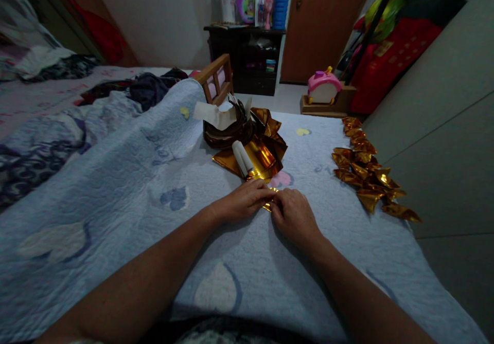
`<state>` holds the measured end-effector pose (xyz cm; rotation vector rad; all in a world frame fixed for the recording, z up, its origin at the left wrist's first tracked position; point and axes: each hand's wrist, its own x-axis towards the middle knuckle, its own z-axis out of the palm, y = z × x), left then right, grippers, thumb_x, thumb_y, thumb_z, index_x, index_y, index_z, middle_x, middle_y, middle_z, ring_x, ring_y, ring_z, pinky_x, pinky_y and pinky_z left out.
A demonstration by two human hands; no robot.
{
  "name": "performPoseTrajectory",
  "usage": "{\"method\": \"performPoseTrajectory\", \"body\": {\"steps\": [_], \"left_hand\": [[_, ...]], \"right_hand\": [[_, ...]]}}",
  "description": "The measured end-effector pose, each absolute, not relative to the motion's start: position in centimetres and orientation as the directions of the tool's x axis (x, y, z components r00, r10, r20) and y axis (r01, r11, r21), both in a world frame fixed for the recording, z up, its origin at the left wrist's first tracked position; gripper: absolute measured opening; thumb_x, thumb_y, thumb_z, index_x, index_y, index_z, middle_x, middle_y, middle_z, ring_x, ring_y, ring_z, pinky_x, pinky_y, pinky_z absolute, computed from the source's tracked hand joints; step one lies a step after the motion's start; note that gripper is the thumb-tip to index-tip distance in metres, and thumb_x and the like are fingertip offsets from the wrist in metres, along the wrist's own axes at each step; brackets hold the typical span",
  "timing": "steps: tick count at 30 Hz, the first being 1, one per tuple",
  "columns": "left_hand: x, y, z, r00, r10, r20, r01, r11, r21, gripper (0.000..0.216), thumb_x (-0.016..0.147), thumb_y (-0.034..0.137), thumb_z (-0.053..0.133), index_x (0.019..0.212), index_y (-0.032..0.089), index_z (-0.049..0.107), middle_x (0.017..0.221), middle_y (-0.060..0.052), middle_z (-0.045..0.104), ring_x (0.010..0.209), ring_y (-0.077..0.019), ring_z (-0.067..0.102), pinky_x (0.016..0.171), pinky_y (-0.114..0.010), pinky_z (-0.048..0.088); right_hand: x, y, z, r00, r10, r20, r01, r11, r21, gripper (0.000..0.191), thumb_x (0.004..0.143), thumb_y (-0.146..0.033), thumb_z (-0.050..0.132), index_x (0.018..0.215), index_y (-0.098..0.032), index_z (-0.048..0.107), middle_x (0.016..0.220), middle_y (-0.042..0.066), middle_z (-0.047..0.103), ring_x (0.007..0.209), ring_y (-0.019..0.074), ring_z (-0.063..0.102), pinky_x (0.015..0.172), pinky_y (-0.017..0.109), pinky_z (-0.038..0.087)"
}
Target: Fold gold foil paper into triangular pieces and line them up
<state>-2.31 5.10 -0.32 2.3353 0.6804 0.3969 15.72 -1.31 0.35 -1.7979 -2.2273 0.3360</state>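
My left hand and my right hand meet over the bedspread, fingers closed on one small piece of gold foil. Most of that piece is hidden under the fingers. Just beyond my hands lie loose gold foil sheets, with white paper rolls resting on them. Behind these sits a dark brown foil bundle, a curled white strip sticking out of it. Off to the right, several twisted gold foil pieces are heaped near the edge.
A light blue bedspread with heart shapes covers the surface under my hands. A wooden rail stands at its far side. Beyond are a dark cabinet, a brown door and a pink toy. A pale panel borders the right.
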Motion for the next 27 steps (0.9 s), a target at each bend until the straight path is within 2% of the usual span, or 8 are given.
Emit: {"method": "performPoseTrajectory", "body": {"steps": [9,13,20,27], "left_hand": [[-2.26,4.97,0.10,0.823,0.562,0.075,0.377,-0.641,0.669,0.029,0.098,0.017,0.051,0.124,0.020,0.064,0.108,-0.008,0.060,0.105,-0.0234,0.055,0.096,-0.039,0.045],[-2.28,4.98,0.32,0.829,0.553,0.081,0.358,-0.637,0.682,0.028,0.101,0.021,0.048,0.123,0.017,0.065,0.107,-0.009,0.061,0.104,-0.0236,0.055,0.096,-0.040,0.045],[-2.38,5.14,0.13,0.824,0.559,0.090,0.346,-0.622,0.702,0.030,0.104,0.026,0.042,0.121,0.019,0.065,0.107,-0.008,0.061,0.103,-0.0220,0.055,0.096,-0.037,0.045],[-2.33,5.06,0.23,0.822,0.562,0.088,0.357,-0.630,0.690,0.030,0.102,0.022,0.043,0.123,0.019,0.065,0.107,-0.008,0.061,0.104,-0.0225,0.055,0.096,-0.037,0.045]], "right_hand": [[15.71,-1.24,0.27,-0.199,0.978,0.056,0.917,0.206,-0.342,0.014,0.096,-0.017,0.056,0.094,-0.015,0.070,0.092,0.009,0.070,0.087,0.0239,0.059,0.077,0.035,0.034],[15.68,-1.24,0.24,-0.196,0.979,0.058,0.919,0.204,-0.338,0.012,0.095,-0.017,0.058,0.095,-0.015,0.070,0.091,0.009,0.070,0.087,0.0239,0.058,0.077,0.035,0.034],[15.72,-1.21,0.09,-0.207,0.976,0.068,0.915,0.217,-0.340,0.012,0.096,-0.017,0.057,0.091,-0.016,0.069,0.091,0.009,0.071,0.088,0.0228,0.058,0.078,0.034,0.034],[15.78,-1.26,0.15,-0.207,0.977,0.056,0.912,0.214,-0.350,0.011,0.096,-0.020,0.060,0.090,-0.016,0.069,0.090,0.008,0.071,0.088,0.0231,0.058,0.078,0.034,0.034]]}}
